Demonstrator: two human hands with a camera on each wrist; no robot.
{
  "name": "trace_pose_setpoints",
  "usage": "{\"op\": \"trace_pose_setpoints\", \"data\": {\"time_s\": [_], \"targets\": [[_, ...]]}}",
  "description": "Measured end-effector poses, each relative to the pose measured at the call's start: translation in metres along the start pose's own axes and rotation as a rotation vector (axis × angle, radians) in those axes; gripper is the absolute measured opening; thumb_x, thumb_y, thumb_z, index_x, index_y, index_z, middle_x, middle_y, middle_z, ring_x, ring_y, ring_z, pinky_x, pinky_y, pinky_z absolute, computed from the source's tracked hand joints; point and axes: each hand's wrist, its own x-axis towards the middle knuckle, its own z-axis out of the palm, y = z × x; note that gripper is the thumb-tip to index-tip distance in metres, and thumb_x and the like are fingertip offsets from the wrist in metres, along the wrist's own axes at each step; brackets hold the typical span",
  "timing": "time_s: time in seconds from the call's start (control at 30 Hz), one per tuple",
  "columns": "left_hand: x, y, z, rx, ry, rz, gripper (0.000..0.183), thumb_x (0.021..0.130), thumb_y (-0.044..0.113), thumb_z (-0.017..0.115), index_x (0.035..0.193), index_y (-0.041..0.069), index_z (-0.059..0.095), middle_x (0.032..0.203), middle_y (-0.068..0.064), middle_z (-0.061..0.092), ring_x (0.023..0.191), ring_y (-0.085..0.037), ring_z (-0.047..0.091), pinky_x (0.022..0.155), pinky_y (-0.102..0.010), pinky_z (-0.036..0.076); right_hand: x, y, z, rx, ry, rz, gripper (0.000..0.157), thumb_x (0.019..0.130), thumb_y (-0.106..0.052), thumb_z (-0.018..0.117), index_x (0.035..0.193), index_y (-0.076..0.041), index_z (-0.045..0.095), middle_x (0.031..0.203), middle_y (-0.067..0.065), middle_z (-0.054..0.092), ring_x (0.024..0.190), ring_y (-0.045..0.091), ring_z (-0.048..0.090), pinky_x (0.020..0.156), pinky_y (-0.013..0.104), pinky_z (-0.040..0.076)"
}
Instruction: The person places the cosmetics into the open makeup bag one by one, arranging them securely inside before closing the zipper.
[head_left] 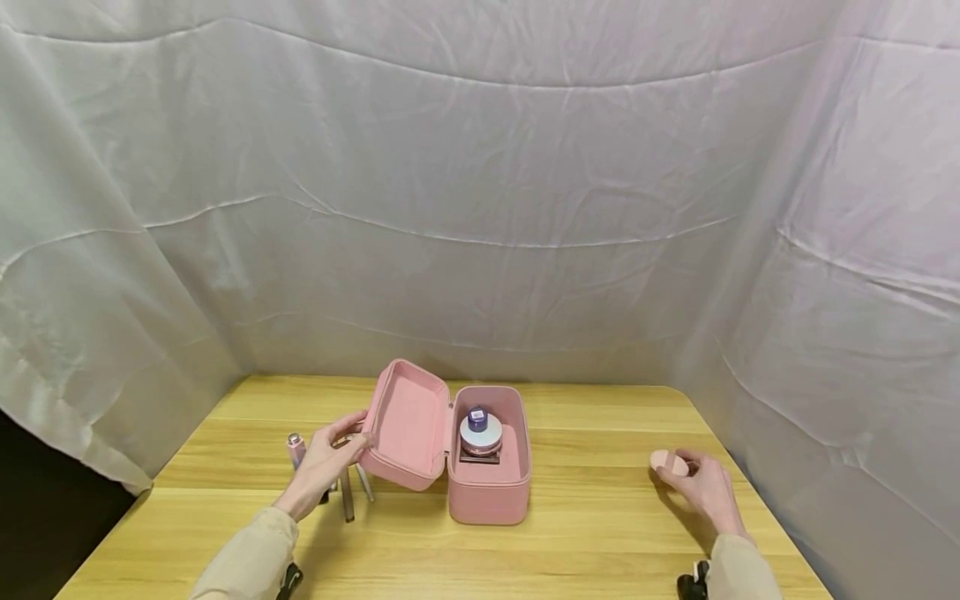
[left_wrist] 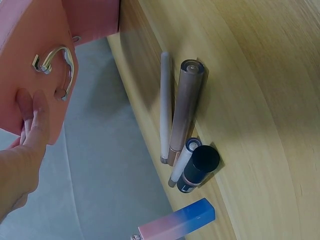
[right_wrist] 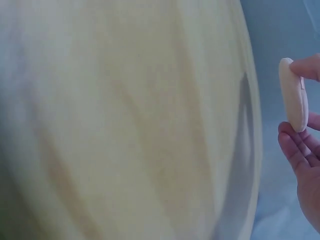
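A pink cosmetic case point(head_left: 489, 503) stands on the table with its lid point(head_left: 408, 421) swung out to the left. At the lid's left edge my left hand point(head_left: 326, 458) grips it, fingers lying against the outside near a metal-ended handle point(left_wrist: 70, 70). Inside the case, a purple-capped jar point(head_left: 477, 418) sits on a round white-topped container point(head_left: 483, 435), which rests on a dark flat compact point(head_left: 478, 457). Far to the right, my right hand point(head_left: 708, 487) pinches a pale pink powder puff point(right_wrist: 293, 95) by its edges, above the table.
Left of the case, partly behind my left arm, are a brown tube point(left_wrist: 187, 105), a thin white pen point(left_wrist: 165, 105), a small clear tube point(left_wrist: 184, 162), a black-capped bottle point(left_wrist: 200, 167) and a pink-blue tube point(left_wrist: 177, 220). Grey curtains point(head_left: 480, 208) surround the wooden table point(head_left: 600, 533).
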Motion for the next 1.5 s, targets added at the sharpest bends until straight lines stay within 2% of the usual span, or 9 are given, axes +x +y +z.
{"op": "trace_pose_setpoints", "data": {"time_s": [0.07, 0.17, 0.27, 0.47, 0.7, 0.9, 1.1, 1.23, 1.5], "targets": [[0.0, 0.0, 0.0, 0.003, -0.002, -0.001, 0.059, 0.099, 0.014, 0.06, 0.151, -0.004, 0.039, 0.142, -0.027, 0.05, 0.118, -0.018, 0.062, 0.092, -0.013, 0.054, 0.001, -0.003, -0.001, 0.011, 0.013, -0.011, 0.069, 0.086, -0.034, 0.077, 0.133, 0.012, 0.056, 0.115, 0.031, 0.067, 0.096, 0.03, 0.066, 0.078, 0.032, 0.054], [-0.001, 0.0, 0.0, 0.009, -0.004, 0.001, 0.06, 0.099, 0.014, 0.06, 0.151, -0.004, 0.038, 0.142, -0.026, 0.05, 0.122, -0.024, 0.061, 0.094, -0.016, 0.054, 0.002, -0.01, -0.002, 0.023, 0.039, -0.036, 0.068, 0.085, -0.033, 0.078, 0.132, 0.011, 0.057, 0.113, 0.029, 0.068, 0.094, 0.028, 0.066, 0.075, 0.026, 0.052], [-0.001, 0.0, 0.0, 0.013, -0.005, 0.001, 0.06, 0.099, 0.014, 0.06, 0.152, -0.004, 0.038, 0.142, -0.026, 0.05, 0.123, -0.025, 0.061, 0.095, -0.016, 0.054, 0.003, -0.016, -0.002, 0.024, 0.078, -0.075, 0.064, 0.084, -0.029, 0.079, 0.13, 0.01, 0.059, 0.112, 0.028, 0.069, 0.096, 0.031, 0.066, 0.078, 0.028, 0.052], [0.0, 0.0, 0.0, 0.008, -0.002, -0.004, 0.059, 0.099, 0.014, 0.06, 0.151, -0.004, 0.038, 0.142, -0.026, 0.05, 0.118, -0.017, 0.062, 0.093, -0.014, 0.054, 0.005, -0.031, -0.004, 0.012, 0.139, -0.152, 0.06, 0.083, -0.026, 0.079, 0.128, 0.01, 0.061, 0.116, 0.028, 0.068, 0.102, 0.037, 0.065, 0.084, 0.038, 0.052], [-0.001, -0.001, 0.0, 0.017, -0.004, 0.002, 0.06, 0.099, 0.014, 0.06, 0.152, -0.003, 0.038, 0.143, -0.026, 0.05, 0.126, -0.028, 0.059, 0.097, -0.019, 0.055, 0.012, -0.052, -0.005, 0.016, 0.216, -0.26, 0.054, 0.078, -0.018, 0.083, 0.121, 0.01, 0.065, 0.113, 0.028, 0.068, 0.095, 0.036, 0.067, 0.078, 0.033, 0.052], [-0.001, -0.001, 0.0, 0.017, -0.007, 0.002, 0.059, 0.099, 0.014, 0.059, 0.152, -0.003, 0.038, 0.143, -0.027, 0.05, 0.127, -0.029, 0.059, 0.097, -0.019, 0.055, 0.017, -0.072, -0.001, 0.021, 0.28, -0.347, 0.051, 0.072, -0.014, 0.084, 0.115, 0.01, 0.069, 0.104, 0.025, 0.071, 0.087, 0.035, 0.067, 0.074, 0.034, 0.052], [-0.001, -0.001, 0.0, 0.013, -0.005, -0.001, 0.059, 0.099, 0.013, 0.059, 0.152, -0.003, 0.037, 0.142, -0.026, 0.05, 0.122, -0.022, 0.061, 0.095, -0.016, 0.054, 0.022, -0.092, 0.0, 0.046, 0.267, -0.385, 0.052, 0.073, -0.013, 0.084, 0.116, 0.01, 0.068, 0.104, 0.025, 0.069, 0.089, 0.036, 0.066, 0.079, 0.043, 0.052], [0.0, -0.001, 0.0, 0.011, -0.004, -0.001, 0.059, 0.099, 0.013, 0.059, 0.152, -0.004, 0.037, 0.142, -0.027, 0.05, 0.121, -0.021, 0.061, 0.094, -0.015, 0.054, 0.026, -0.104, 0.001, 0.034, 0.254, -0.41, 0.052, 0.073, -0.014, 0.083, 0.117, 0.009, 0.068, 0.107, 0.025, 0.069, 0.089, 0.035, 0.065, 0.079, 0.043, 0.049], [-0.001, -0.001, 0.0, 0.021, 0.001, -0.005, 0.06, 0.099, 0.014, 0.06, 0.152, -0.003, 0.038, 0.143, -0.026, 0.05, 0.124, -0.026, 0.06, 0.095, -0.017, 0.055, 0.031, -0.133, 0.005, 0.039, 0.194, -0.472, 0.049, 0.071, -0.013, 0.084, 0.115, 0.006, 0.07, 0.116, 0.024, 0.068, 0.091, 0.034, 0.067, 0.08, 0.041, 0.051]]}}
